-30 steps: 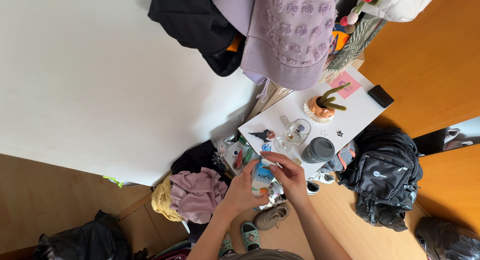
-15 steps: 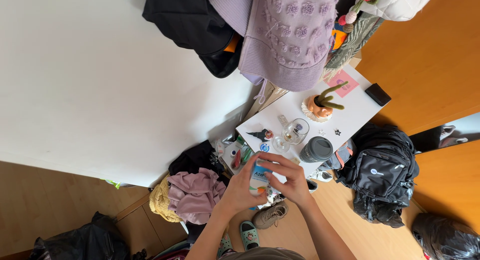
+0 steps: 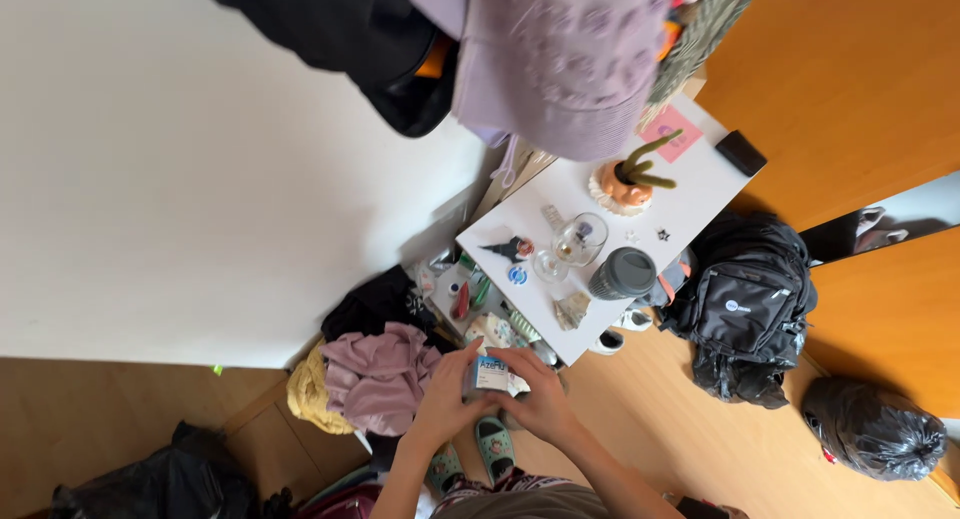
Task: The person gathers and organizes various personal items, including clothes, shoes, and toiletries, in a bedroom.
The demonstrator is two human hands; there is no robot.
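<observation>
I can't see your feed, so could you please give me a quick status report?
Left hand and right hand both grip small box. Box held above sandals. Nothing in the way.

My left hand (image 3: pixel 440 404) and right hand (image 3: pixel 545 404) are bare, forearms uncovered with no sleeves showing, no rings or watch.

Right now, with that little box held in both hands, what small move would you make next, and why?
Probably pry open the top flap of the small white and blue cardboard box: the left hand grips its side and the right hand fingers sit at its top edge, which looks shut.
</observation>
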